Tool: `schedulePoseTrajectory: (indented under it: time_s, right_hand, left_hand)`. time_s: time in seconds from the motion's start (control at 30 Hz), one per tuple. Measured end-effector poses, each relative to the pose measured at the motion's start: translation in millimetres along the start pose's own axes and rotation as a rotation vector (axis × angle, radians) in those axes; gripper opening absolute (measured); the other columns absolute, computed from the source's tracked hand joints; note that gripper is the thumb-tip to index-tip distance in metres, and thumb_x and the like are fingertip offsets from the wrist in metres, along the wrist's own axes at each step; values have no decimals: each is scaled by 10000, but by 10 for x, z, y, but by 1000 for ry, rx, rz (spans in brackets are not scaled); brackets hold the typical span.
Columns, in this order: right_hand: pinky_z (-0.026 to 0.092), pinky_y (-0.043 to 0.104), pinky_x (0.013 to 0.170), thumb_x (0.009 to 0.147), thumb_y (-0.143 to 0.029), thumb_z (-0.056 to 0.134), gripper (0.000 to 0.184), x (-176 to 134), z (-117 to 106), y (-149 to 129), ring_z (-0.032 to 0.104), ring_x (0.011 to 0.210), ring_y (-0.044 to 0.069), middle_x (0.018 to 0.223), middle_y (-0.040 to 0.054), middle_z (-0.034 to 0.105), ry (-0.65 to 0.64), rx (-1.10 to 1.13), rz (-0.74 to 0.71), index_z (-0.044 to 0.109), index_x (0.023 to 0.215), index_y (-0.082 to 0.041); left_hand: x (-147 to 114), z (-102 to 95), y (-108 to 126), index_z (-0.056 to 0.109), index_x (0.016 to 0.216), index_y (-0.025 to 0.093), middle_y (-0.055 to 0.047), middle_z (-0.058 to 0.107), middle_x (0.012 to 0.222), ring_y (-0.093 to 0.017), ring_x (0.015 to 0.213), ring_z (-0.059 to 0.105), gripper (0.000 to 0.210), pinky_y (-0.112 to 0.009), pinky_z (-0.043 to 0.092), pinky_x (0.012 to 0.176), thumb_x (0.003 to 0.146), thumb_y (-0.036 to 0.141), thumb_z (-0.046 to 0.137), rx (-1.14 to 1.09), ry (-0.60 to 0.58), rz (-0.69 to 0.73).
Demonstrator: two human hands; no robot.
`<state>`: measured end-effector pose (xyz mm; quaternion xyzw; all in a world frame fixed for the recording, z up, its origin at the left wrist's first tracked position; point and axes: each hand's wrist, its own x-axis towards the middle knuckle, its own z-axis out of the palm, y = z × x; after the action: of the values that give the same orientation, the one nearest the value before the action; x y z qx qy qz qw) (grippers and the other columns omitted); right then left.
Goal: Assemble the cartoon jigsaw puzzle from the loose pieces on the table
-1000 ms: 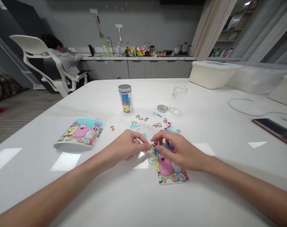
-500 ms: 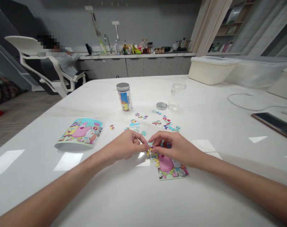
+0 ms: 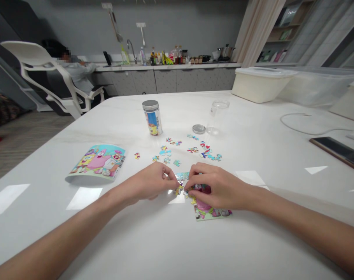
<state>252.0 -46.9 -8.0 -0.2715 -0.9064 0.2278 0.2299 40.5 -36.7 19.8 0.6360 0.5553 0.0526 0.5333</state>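
My left hand [image 3: 158,181] is closed in a pinch on a small yellow jigsaw piece [image 3: 179,189], just left of a partly joined jigsaw puzzle [image 3: 204,208]. Over the upper part of that puzzle lies my right hand [image 3: 216,184], its thumb and index finger pinched at the left edge on a puzzle piece [image 3: 186,193]. The right hand hides much of the cartoon picture, which shows a pink figure. Pale blue joined pieces [image 3: 182,176] show between the two hands. Beyond them lie several loose jigsaw pieces [image 3: 165,153].
A curved picture sheet [image 3: 99,161] lies at left. Further back stand a lidded jar [image 3: 152,118], a clear jar [image 3: 218,118] and its metal lid [image 3: 198,128]. A phone [image 3: 340,153], a cable and storage boxes [image 3: 260,86] are at right. A person sits behind, left.
My left hand has drawn slightly left and down with the yellow piece, opening a small gap from the right fingertips. My right hand has shifted a little, uncovering pale blue pieces at the top.
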Motion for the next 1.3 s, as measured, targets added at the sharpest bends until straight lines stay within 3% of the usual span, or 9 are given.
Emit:
schedulePoseTrajectory:
  time_s: [0.2,0.43,0.6,0.8,1.07,1.3]
  right_hand:
    - [446,305,657,807,-110,586,147,-4,-11,24,557,722,161,836,59,633,-1,-42,-43,715,843,-171]
    - [435,278,650,798,-93,597,126,-4,-23,24,548,719,142,817,43,633,10,-38,-47,702,806,-161]
    - [429,271,643,808,-104,597,127,-5,-30,23,537,709,135,819,41,629,-2,-53,-42,711,800,-158]
    - [422,269,660,813,-108,590,145,-14,-54,4,537,724,132,852,40,629,-37,-71,-44,717,787,-172]
    - [411,263,649,776,-71,583,160,-5,-89,-22,531,727,128,864,37,610,-80,-72,-28,706,774,-173]
    - [410,261,655,784,-71,576,153,-3,-89,-20,526,731,127,864,36,597,-99,-61,-13,693,774,-169]
  left_hand:
    - [-11,38,25,589,686,167,110,295,423,-55,350,252,138,-211,208,359,719,300,602,40,-5,-21]
    - [-16,77,14,600,751,173,89,397,459,-77,363,342,153,-215,249,386,753,315,543,174,18,1]
    - [-54,19,-4,625,771,185,62,468,538,-92,469,374,224,-213,278,470,803,386,533,368,69,180]
    - [-53,-135,-49,660,928,220,101,365,499,-100,471,348,271,-221,316,557,750,424,661,524,25,379]
    - [-99,-64,-23,686,941,265,49,508,602,-169,761,522,245,-231,373,690,750,419,675,616,52,383]
    - [-135,-12,-22,670,942,263,37,517,604,-189,809,530,224,-237,383,684,766,400,651,627,78,352]
